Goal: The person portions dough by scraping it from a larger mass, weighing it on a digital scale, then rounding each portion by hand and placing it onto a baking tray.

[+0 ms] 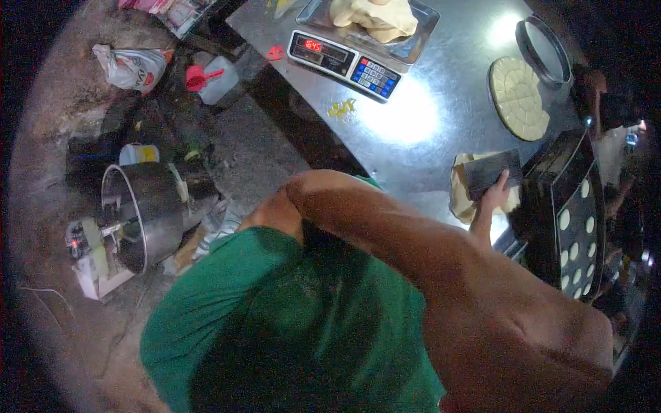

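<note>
My right hand (pixel 494 197) is closed on the near edge of a dark flat rectangular plate (pixel 485 175), with one finger stretched over its face. Beneath the plate lies a pale, uneven piece that looks like dough (pixel 460 196), its edges showing on the left and below. My left arm crosses the view, bent at the elbow, and its hand is out of sight beside my green clothing. Beyond the right hand, a flat round of dough (pixel 518 100) is scored into many segments. A round metal pan (pixel 544 51) stands beside it.
On the steel table (pixel 441 76), a digital scale (pixel 344 65) bears a metal tray (pixel 425 34) with a dough lump (pixel 382 17). Black baking trays (pixel 575 220) with small dough rounds are stacked at right. On the floor are a mixing bowl (pixel 158 213), a jug (pixel 219 81) and a sack (pixel 138 67).
</note>
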